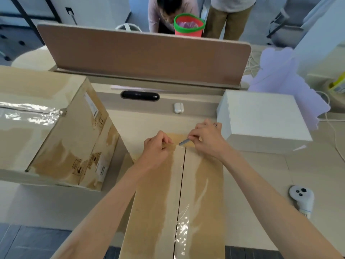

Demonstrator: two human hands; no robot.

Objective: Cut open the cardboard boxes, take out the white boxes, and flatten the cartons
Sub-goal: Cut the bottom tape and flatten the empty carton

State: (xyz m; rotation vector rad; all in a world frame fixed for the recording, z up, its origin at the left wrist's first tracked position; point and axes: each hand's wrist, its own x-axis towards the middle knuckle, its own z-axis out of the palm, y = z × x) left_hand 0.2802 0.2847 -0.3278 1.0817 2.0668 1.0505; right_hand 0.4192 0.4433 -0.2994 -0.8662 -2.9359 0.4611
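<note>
A taped cardboard carton (155,202) stands right in front of me, its top seam running away from me under clear tape. My right hand (207,141) grips a small knife (184,142) whose blade points at the far end of that seam. My left hand (156,146) pinches the carton's far edge just left of the seam. A second, larger taped cardboard carton (61,131) sits on the desk at the left. A white box (261,118) stands at the right, just beyond my right hand.
A brown desk divider (145,57) closes off the back. A white controller (302,198) lies at the right near the desk edge; a small white case (178,108) and a black device (140,95) sit by the divider. Two people and a red-green bin (188,25) stand beyond the divider.
</note>
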